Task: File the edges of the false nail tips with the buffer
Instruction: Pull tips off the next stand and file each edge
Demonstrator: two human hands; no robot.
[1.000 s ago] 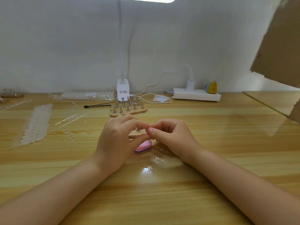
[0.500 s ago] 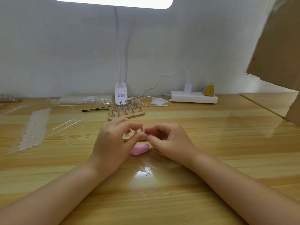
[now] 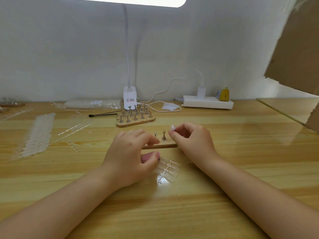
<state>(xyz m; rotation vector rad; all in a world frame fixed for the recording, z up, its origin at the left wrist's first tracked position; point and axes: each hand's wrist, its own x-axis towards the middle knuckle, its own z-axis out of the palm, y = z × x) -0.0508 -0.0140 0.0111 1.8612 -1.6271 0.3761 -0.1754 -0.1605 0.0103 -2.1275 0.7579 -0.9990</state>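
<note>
Wooden desk [image 3: 224,169] under a grey wall: nail-tip strips [image 3: 37,133] lie far left, open wood beside them. Left hand [image 3: 128,159], fingers curled, its grip on the pink buffer [image 3: 149,156], just behind a clear sprue of tips [image 3: 166,171]. A small wooden stand [image 3: 164,145] sits between both hands. Right hand [image 3: 191,140] pinches 1 nail tip [image 3: 172,127], probably clear. Cardboard [image 3: 296,49] overhangs the right edge.

Lying flat on the wood under the left thumb: a pink buffer [image 3: 149,156], only its rounded end showing. Being pinched at the right fingertips: one clear nail tip [image 3: 172,127], raised off the wood. Resting just beside the buffer: a clear strip of nail tips [image 3: 167,171], still joined.
</note>
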